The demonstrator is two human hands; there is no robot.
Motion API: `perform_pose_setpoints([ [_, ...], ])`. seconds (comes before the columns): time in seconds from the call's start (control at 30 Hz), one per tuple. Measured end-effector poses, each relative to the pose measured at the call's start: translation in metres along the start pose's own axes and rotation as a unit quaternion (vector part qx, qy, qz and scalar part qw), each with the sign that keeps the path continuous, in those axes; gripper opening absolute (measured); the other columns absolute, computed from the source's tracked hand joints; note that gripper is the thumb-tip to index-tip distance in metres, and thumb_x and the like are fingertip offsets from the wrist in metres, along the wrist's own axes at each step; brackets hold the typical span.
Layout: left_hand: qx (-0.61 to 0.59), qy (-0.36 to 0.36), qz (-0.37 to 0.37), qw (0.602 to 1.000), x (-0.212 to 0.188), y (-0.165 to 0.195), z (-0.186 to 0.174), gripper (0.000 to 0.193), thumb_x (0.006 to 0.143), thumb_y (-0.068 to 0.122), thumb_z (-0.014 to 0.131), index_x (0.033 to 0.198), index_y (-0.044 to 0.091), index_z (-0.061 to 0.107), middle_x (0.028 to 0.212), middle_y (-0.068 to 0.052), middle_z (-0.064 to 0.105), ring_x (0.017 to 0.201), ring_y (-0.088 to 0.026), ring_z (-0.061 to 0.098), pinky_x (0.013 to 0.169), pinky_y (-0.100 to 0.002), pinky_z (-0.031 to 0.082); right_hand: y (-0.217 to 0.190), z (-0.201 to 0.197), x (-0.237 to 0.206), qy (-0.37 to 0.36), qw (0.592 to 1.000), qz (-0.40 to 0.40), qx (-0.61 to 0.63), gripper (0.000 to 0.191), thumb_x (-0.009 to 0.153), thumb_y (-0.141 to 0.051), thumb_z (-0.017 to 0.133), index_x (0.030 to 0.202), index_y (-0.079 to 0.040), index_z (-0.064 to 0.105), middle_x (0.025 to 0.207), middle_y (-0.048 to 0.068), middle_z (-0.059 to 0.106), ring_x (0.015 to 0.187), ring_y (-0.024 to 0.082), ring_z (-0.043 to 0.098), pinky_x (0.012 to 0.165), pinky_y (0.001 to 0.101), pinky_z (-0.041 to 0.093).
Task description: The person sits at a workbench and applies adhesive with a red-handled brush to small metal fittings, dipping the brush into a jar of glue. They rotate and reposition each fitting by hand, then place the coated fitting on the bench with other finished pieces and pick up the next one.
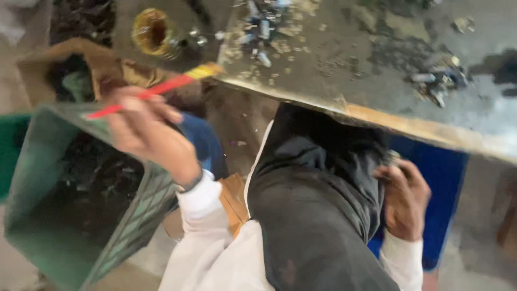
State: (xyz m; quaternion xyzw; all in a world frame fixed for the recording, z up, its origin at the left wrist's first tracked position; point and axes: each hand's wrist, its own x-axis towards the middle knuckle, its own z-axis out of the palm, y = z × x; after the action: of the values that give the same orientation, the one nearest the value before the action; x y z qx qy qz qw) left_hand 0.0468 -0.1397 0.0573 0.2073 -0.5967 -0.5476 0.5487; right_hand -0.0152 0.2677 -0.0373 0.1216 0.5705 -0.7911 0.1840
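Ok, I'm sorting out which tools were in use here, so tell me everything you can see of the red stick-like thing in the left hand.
The red-handled tool is a long, thin stick, red along most of its length with a yellowish end section at the upper right. It looks like a brush or pencil-like tool, but blur hides which. The left hand grips it near the middle, fingers wrapped around it. It slants up to the right, its yellowish tip reaching the edge of the grimy metal tabletop, above the green crate.
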Motion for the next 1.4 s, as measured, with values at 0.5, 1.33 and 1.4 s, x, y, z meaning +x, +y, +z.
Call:
perform_pose_setpoints([
  [0.5, 0.224, -0.163, -0.064, 0.959, -0.029, -0.07, 0.008, 0.013, 0.101, 0.015, 0.072, 0.11, 0.006, 0.07, 0.099, -0.002, 0.068, 0.075, -0.009, 0.062, 0.06, -0.026, 0.051, 0.067, -0.082, 0.039, 0.205, 0.923, -0.166, -0.281, 0.041, 0.1, -0.008, 0.075, 0.135, 0.003, 0.058, 0.13, 0.013, 0.064, 0.117, 0.017, 0.062, 0.103, 0.0296, 0.051],
  [1.33, 0.095, -0.475, 0.136, 0.864, -0.083, 0.035, 0.126, 0.033, 0.087, 0.022, 0.084, 0.117, 0.015, 0.071, 0.115, -0.003, 0.065, 0.11, -0.022, 0.061, 0.101, -0.037, 0.042, -0.05, 0.112, 0.016, -0.192, 0.929, -0.251, -0.194, 0.024, 0.107, -0.008, 0.058, 0.129, -0.001, 0.054, 0.123, 0.012, 0.063, 0.112, 0.018, 0.061, 0.1, 0.0308, 0.05],
  [1.4, 0.124, -0.475, 0.132, 0.861, -0.086, 0.017, 0.139, 0.031, 0.09, 0.02, 0.082, 0.119, 0.016, 0.072, 0.115, -0.002, 0.064, 0.107, -0.021, 0.061, 0.1, -0.037, 0.041, -0.03, 0.103, 0.017, -0.197, 0.977, -0.08, 0.024, 0.01, 0.11, -0.012, 0.057, 0.116, -0.004, 0.054, 0.102, 0.006, 0.065, 0.09, 0.012, 0.061, 0.087, 0.03, 0.055],
])
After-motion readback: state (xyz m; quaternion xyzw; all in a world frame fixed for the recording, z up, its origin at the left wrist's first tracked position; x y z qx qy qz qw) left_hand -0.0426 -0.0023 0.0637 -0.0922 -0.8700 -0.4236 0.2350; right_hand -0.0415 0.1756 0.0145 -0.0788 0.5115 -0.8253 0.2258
